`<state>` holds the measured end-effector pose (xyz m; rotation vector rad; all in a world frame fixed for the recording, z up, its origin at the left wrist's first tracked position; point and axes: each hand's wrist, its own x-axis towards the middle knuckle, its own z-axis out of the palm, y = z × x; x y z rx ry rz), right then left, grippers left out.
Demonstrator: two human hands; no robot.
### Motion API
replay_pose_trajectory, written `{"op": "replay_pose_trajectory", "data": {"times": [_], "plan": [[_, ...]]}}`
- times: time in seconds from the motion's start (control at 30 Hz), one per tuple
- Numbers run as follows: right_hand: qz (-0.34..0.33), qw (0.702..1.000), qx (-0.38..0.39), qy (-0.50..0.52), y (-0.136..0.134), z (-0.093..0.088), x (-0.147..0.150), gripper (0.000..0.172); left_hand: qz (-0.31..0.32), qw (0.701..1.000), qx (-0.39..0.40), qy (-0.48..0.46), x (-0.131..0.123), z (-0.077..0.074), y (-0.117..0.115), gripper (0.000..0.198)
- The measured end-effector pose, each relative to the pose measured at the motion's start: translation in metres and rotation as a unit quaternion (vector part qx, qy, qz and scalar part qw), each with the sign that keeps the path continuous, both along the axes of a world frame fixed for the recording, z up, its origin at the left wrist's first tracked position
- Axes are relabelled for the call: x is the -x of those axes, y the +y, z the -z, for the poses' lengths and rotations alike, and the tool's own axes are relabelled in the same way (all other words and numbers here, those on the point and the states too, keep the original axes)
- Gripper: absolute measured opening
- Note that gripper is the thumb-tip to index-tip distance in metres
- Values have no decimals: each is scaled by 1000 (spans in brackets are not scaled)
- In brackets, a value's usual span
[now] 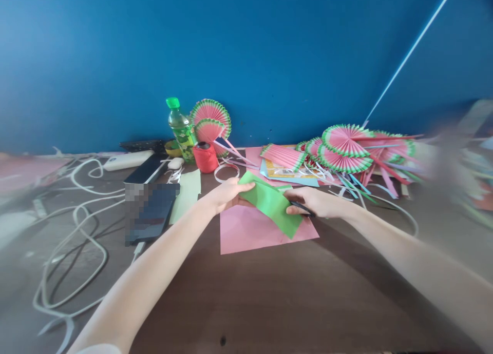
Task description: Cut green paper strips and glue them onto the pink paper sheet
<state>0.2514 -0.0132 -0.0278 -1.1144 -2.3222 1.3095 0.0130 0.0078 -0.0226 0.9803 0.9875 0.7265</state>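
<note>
My left hand [230, 194] pinches the upper left part of a green paper sheet [271, 204], thumb on top. At the sheet's right side, my right hand [304, 202] is closed round dark-handled scissors [302, 208]; their blades are mostly hidden by the paper and fingers. The green sheet is held tilted above a pink paper sheet [246, 231], which lies flat on the dark table [246, 292].
Behind my hands stand a green-capped bottle [181, 131], a red roll [205, 157] and folded paper fans [346, 149]. To the left lie a phone [156, 213], a pale green paper [186, 195] and looped white cables [77, 231]. A blue wall [246, 61] rises behind.
</note>
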Motion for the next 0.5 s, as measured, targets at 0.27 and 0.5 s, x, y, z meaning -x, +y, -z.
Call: {"op": "replay_pose_trajectory", "data": {"times": [0.27,0.5], "plan": [[-13,997,63,32,-3,0,4,45,88,996,-7,-6,-6,3,-4,22],[-35,997,63,41,-6,-6,8,45,98,995,11,3,-12,6,-9,26]]}}
